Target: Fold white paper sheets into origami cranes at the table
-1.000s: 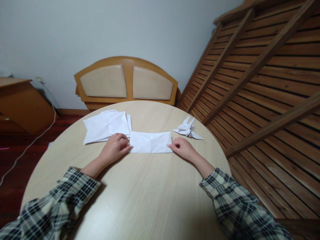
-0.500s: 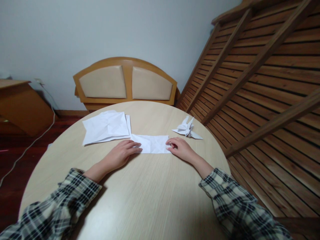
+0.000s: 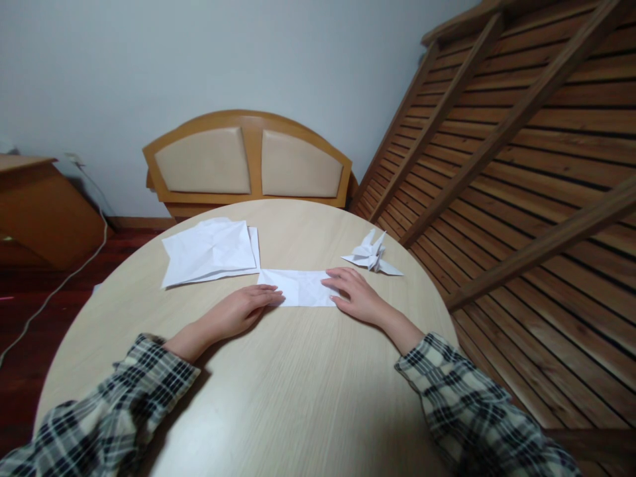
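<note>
A folded strip of white paper (image 3: 303, 290) with crease lines lies flat on the table in front of me. My left hand (image 3: 246, 308) rests at its left end, fingers stretched out and lying on the paper. At the right end, my right hand (image 3: 362, 297) touches the strip with its fingers apart, covering that edge. Neither hand grips it. Beyond my right hand sits a folded white origami crane (image 3: 371, 255). Up and to the left, a stack of creased white paper sheets (image 3: 211, 252) lies close to the strip's upper left corner.
The round wooden table (image 3: 278, 384) carries all the paper. Behind it stands a headboard with padded panels (image 3: 203, 162). A slatted wooden frame (image 3: 507, 218) leans along the right side. At left are a wooden desk (image 3: 44, 212) and a white cable (image 3: 64, 285).
My right hand's fingers have opened from a curled shape and shifted slightly left over the strip. My left hand's fingers have flattened and drawn together. The strip stays in place.
</note>
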### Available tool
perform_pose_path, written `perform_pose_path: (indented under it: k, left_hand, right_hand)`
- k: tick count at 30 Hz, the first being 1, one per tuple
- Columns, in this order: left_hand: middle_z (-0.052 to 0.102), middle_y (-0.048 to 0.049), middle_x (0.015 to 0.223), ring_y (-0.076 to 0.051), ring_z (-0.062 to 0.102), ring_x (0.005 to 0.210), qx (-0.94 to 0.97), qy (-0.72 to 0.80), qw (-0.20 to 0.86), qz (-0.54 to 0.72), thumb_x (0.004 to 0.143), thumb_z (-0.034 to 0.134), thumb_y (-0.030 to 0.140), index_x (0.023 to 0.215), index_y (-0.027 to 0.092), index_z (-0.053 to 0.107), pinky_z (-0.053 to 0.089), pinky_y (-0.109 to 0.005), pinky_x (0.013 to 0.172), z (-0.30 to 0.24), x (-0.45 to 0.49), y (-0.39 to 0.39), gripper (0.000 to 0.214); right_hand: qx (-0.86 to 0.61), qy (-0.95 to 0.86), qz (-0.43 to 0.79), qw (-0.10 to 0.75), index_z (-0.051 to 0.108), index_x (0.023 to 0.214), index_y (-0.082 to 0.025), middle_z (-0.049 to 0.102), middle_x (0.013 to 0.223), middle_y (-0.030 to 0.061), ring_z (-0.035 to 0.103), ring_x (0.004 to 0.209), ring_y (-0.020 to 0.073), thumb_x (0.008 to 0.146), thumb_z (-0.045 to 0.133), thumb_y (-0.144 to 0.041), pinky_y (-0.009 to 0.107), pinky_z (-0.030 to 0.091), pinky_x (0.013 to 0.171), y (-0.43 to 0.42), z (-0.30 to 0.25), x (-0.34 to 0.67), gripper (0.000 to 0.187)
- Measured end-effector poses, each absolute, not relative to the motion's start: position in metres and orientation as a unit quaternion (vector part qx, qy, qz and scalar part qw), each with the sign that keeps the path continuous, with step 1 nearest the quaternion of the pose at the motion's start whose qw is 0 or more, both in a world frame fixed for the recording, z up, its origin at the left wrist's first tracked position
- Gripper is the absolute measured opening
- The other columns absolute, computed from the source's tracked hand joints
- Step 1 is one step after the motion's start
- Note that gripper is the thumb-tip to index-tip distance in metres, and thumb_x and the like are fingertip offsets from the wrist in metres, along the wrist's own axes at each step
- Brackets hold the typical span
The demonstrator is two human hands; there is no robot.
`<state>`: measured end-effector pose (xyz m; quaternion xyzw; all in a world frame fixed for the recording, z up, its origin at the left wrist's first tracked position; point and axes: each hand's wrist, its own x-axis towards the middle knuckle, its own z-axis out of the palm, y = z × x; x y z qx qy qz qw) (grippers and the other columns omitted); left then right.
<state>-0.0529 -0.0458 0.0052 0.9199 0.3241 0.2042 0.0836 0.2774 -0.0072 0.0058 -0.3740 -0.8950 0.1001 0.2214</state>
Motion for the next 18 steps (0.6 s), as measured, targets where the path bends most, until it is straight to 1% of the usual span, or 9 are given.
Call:
perform_pose_path:
  k: [3,6,9,12,14,18]
  left_hand:
    - [0.068,-0.008,0.127,-0.02,0.062,0.12,0.92,0.323,0.089,0.206,0.097,0.042,0.013,0.123,0.021,0.064,0.051,-0.042,0.102,0.007,-0.053,-0.046,0.035]
    - [0.07,-0.0082,0.124,-0.019,0.064,0.117,0.919,0.319,0.101,0.209,0.096,0.042,0.011,0.119,0.02,0.065,0.051,-0.041,0.102,0.008,-0.053,-0.046,0.034]
    - [0.071,-0.0073,0.122,-0.019,0.064,0.115,0.918,0.318,0.106,0.213,0.095,0.042,0.011,0.119,0.021,0.065,0.051,-0.042,0.103,0.009,-0.053,-0.046,0.034]
    - [0.07,-0.0074,0.123,-0.019,0.064,0.116,0.919,0.323,0.093,0.205,0.096,0.043,0.012,0.119,0.021,0.065,0.051,-0.042,0.102,0.008,-0.053,-0.046,0.034]
    - [0.069,-0.0077,0.124,-0.02,0.063,0.117,0.92,0.329,0.078,0.196,0.096,0.043,0.014,0.12,0.02,0.064,0.051,-0.043,0.102,0.007,-0.053,-0.046,0.032]
    - [0.069,-0.0083,0.124,-0.022,0.062,0.117,0.92,0.34,0.056,0.19,0.099,0.043,0.019,0.12,0.019,0.065,0.05,-0.044,0.102,0.008,-0.053,-0.046,0.03]
  right_hand:
    - [-0.372,-0.9,0.104,0.202,0.057,0.135,-0.023,0.051,0.144,0.0101,0.04,0.136,0.0272,0.088,0.06,-0.025,0.051,0.032,0.113,-0.008,0.006,0.277,0.047]
    - [-0.379,-0.901,0.11,0.179,0.056,0.135,-0.024,0.05,0.146,0.0088,0.039,0.139,0.0268,0.092,0.057,-0.03,0.05,0.032,0.114,-0.01,0.007,0.276,0.044]
    - [-0.388,-0.899,0.119,0.163,0.059,0.133,-0.025,0.052,0.145,0.008,0.043,0.137,0.0257,0.095,0.052,-0.031,0.049,0.034,0.111,-0.012,0.01,0.275,0.039]
    - [-0.396,-0.897,0.118,0.154,0.061,0.13,-0.026,0.051,0.146,0.0079,0.048,0.132,0.026,0.096,0.052,-0.031,0.049,0.037,0.107,-0.014,0.013,0.273,0.036]
    - [-0.394,-0.899,0.112,0.155,0.064,0.127,-0.025,0.054,0.144,0.0078,0.051,0.128,0.026,0.096,0.052,-0.031,0.049,0.037,0.105,-0.015,0.015,0.271,0.033]
    - [-0.376,-0.904,0.115,0.168,0.068,0.12,-0.024,0.065,0.128,0.0067,0.055,0.117,0.0238,0.096,0.053,-0.027,0.046,0.039,0.101,-0.015,0.017,0.269,0.029]
